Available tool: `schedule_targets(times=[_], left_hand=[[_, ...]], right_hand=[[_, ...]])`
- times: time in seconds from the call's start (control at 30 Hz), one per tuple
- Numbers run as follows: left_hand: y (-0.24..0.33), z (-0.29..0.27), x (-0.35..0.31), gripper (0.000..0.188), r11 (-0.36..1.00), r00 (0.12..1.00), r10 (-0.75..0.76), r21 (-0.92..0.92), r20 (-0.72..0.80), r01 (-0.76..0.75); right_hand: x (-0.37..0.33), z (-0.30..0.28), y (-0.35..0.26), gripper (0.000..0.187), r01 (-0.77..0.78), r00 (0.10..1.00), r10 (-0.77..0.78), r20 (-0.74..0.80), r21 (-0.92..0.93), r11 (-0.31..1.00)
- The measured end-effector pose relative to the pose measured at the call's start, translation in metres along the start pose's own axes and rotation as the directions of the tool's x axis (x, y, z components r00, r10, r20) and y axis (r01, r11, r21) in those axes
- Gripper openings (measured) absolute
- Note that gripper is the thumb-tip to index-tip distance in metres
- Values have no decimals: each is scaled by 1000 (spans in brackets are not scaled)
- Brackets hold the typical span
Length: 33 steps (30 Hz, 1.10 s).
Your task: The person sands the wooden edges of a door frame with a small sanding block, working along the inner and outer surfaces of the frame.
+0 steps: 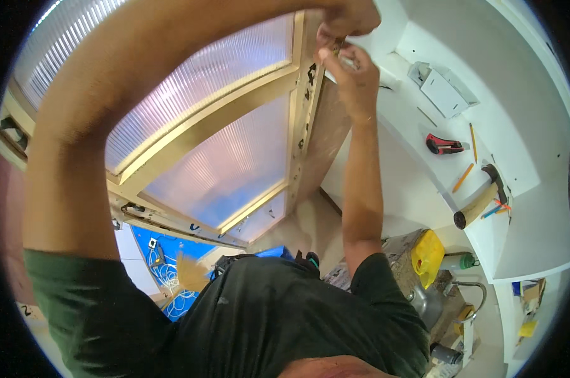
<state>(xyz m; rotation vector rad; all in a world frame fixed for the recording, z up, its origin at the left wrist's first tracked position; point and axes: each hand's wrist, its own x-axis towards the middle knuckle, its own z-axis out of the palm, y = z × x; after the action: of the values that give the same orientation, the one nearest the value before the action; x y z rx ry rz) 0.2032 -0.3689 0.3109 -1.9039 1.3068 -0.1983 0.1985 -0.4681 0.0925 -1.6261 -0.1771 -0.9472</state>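
Small brass-coloured metal piece is apparently being pinched by the right hand near the right edge of the cream wooden frame; the left hand is hiding its grip; slack pinching could be dropping it.

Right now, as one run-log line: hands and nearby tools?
left hand: beside wooden frame, hold unclear | right hand: fingers at small brass-coloured piece, hold unclear | white shelf: utility knife, hammer, pencils
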Motion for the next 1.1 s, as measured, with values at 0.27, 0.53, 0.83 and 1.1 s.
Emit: schedule_targets(times=[0.27,0.53,0.83,1.1], left_hand=[[-25,0,-45,33,998,993,-69,-18,-91,68],[-29,46,-43,32,986,931,75,168,-358,-15],[-4,79,-17,31,993,918,119,50,-379,-109],[17,100,-2,28,995,931,71,-38,-358,-90]], right_hand=[[42,37,-9,47,290,957,-291,1,92,953],[30,43,3,48,291,957,-291,13,-80,954],[-11,36,20,47,171,982,-187,-28,-284,943],[-33,40,50,45,110,994,-107,27,-144,984]])
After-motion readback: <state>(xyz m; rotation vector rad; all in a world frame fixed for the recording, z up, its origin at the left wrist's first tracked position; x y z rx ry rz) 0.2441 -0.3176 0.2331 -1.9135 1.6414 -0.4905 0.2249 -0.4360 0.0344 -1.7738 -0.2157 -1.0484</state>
